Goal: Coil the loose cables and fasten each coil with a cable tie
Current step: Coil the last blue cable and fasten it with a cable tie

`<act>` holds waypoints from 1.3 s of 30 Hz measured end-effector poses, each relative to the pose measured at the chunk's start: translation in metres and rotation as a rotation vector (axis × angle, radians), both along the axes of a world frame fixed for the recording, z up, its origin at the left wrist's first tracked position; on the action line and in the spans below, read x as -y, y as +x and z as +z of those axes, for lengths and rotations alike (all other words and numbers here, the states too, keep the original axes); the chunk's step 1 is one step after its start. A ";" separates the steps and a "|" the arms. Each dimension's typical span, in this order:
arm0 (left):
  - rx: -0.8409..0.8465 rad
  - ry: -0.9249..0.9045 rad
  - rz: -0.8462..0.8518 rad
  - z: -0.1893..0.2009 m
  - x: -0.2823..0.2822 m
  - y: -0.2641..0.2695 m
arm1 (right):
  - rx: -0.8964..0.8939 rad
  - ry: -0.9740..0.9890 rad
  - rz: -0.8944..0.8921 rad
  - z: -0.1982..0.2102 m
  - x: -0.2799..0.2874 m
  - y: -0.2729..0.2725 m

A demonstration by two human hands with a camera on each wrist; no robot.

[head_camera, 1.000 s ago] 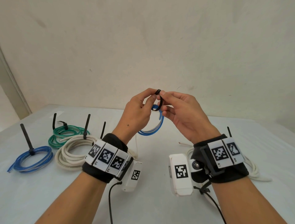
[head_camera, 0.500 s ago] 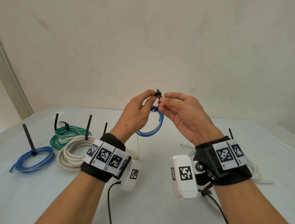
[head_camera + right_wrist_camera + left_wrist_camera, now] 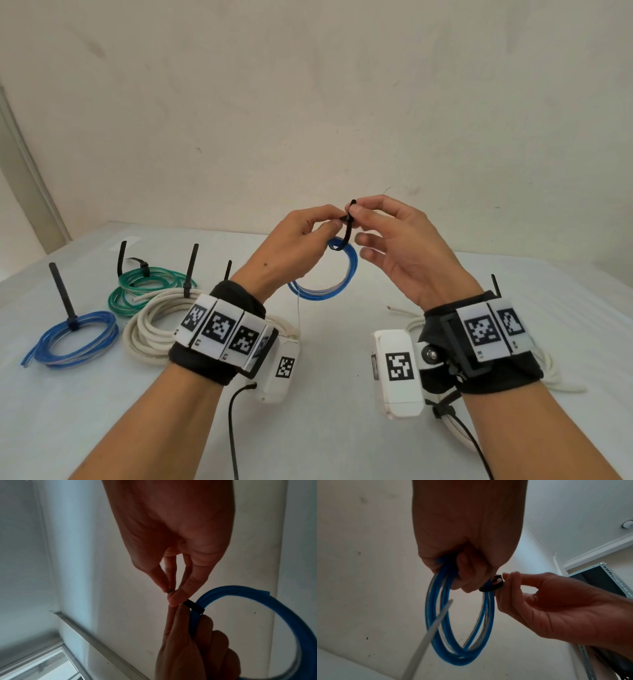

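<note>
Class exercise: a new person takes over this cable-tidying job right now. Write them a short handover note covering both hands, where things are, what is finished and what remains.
Left hand: holds the small blue cable coil up above the table.
Right hand: pinches the tail of the black plastic cable tie looped round that coil.
On the white table, left side: a blue coil, a green coil and a thick white coil, each with a black tie on it. Another white cable lies behind the right wrist; its state is mostly hidden.
Done: three coils tied.
Left: pull this tie snug, set the coil down, check the white cable on the right.
</note>
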State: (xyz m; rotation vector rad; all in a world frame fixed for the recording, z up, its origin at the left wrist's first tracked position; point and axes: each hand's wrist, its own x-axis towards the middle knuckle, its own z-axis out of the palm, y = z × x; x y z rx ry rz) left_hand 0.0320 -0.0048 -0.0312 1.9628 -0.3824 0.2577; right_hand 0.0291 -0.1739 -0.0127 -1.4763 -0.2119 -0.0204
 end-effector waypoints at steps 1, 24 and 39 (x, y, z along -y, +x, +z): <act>-0.082 -0.073 -0.018 0.002 0.001 -0.002 | 0.037 -0.109 -0.049 -0.001 0.000 0.000; -0.263 -0.469 -0.074 0.006 0.001 -0.002 | 0.308 -0.266 -0.106 0.003 -0.004 -0.003; -0.344 -0.441 -0.012 -0.010 0.001 0.005 | 0.311 -0.141 -0.124 0.009 -0.011 -0.009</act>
